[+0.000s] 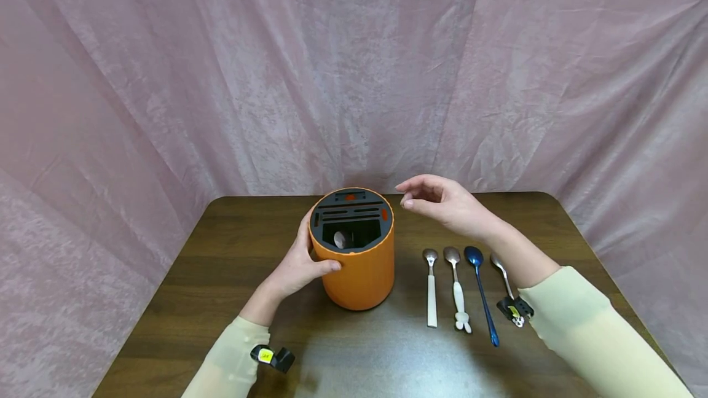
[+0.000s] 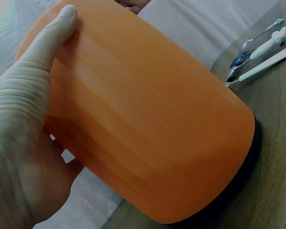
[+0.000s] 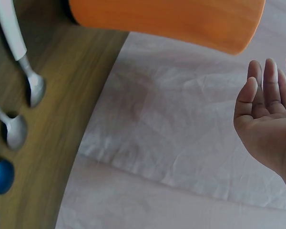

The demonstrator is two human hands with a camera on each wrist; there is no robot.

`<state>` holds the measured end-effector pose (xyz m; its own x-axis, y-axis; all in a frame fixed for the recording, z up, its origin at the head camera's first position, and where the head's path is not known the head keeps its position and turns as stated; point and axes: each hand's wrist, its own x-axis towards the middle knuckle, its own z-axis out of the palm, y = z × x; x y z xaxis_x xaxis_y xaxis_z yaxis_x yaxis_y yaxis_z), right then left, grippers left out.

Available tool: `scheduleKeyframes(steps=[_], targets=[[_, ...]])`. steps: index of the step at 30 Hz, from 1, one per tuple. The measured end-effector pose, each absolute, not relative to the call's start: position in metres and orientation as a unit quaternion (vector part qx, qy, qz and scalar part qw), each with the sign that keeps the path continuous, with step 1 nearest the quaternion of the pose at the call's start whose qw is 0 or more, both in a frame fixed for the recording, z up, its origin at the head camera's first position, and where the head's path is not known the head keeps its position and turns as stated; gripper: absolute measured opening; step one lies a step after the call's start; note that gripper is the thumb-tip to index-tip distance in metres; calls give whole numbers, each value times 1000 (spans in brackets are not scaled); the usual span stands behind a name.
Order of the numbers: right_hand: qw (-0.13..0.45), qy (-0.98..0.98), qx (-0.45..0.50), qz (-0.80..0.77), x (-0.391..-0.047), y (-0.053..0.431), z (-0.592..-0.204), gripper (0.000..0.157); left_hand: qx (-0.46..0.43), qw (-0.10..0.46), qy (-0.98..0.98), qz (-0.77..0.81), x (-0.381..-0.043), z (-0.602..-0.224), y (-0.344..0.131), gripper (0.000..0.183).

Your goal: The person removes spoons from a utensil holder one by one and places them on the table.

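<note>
An orange cylindrical utensil holder (image 1: 359, 275) with a dark slotted top (image 1: 326, 201) stands upright on the table. My left hand (image 1: 295, 268) grips its left side, thumb across the front, as the left wrist view also shows; the other fingers are mostly hidden behind it. Inside the holder's large front opening shows the bowl of a metal spoon (image 1: 341, 239). Just right of the holder's rim, my right hand (image 1: 445, 204) hovers with loosely bent fingers and holds nothing. In the right wrist view that hand (image 3: 271, 114) is apart from the orange wall.
To the right lie a white-handled spoon (image 1: 431, 293), a spoon with a white rabbit-shaped handle end (image 1: 458, 296), a blue spoon (image 1: 483, 303) and a silver spoon (image 1: 502, 272) partly under the right wrist. Behind the wooden table (image 1: 221, 263) hangs a pink curtain (image 1: 354, 78).
</note>
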<state>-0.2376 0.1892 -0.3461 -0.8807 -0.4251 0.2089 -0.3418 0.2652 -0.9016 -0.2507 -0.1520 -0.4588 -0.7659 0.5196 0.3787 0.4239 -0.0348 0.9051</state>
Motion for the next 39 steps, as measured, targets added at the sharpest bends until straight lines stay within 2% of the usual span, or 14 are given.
scheduleKeyframes(steps=[11,20,28,39], targets=[[74,779,-297,-547,-246,158,-337,36,329,41,703,629,-251,-457,-151,117],[102,799,-367,-465,-255,134,-332,35,332,38,708,622,-253,-458,-154,115],[105,822,-416,-374,-258,115,-329,32,336,41,707,621,-252,-457,-154,115],[86,846,-471,-236,-259,97,-323,37,327,48,710,621,-251,-458,-157,113]])
